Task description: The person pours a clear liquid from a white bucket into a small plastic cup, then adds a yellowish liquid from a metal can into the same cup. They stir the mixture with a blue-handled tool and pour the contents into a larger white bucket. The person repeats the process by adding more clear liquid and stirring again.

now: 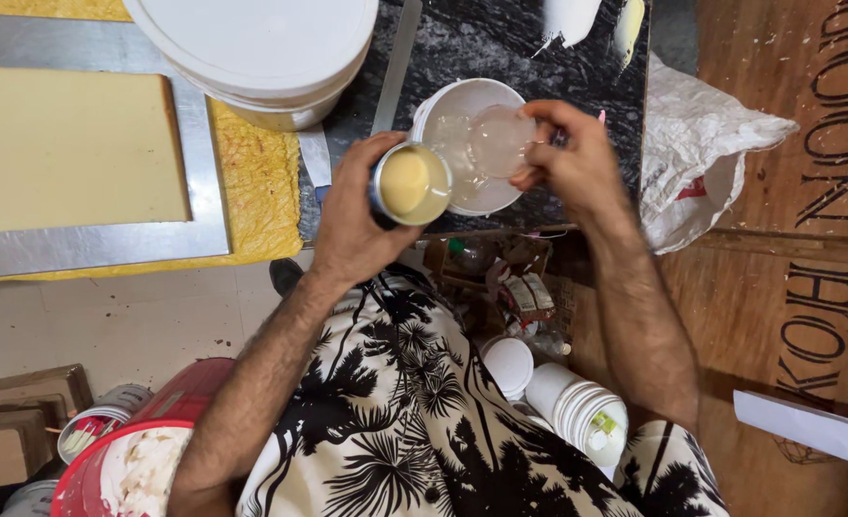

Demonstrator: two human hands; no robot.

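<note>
left hand [352, 225]: reaching up from lower centre of frame, fingers wrapping and clamping round a metal can [407, 185].
right hand [569, 158]: coming in from the right, fingertips pinching a small clear plastic cup [498, 141], tilting it over the tub.
big white bucket [266, 53]: sitting at top centre, lid on.
white tub [467, 144]: sitting on the dark counter [500, 43], centre frame, under the cup; contents unclear.
can: holding creamy beige liquid, touching the tub's left rim.
cup: looking near empty, cannot tell for sure.
</note>
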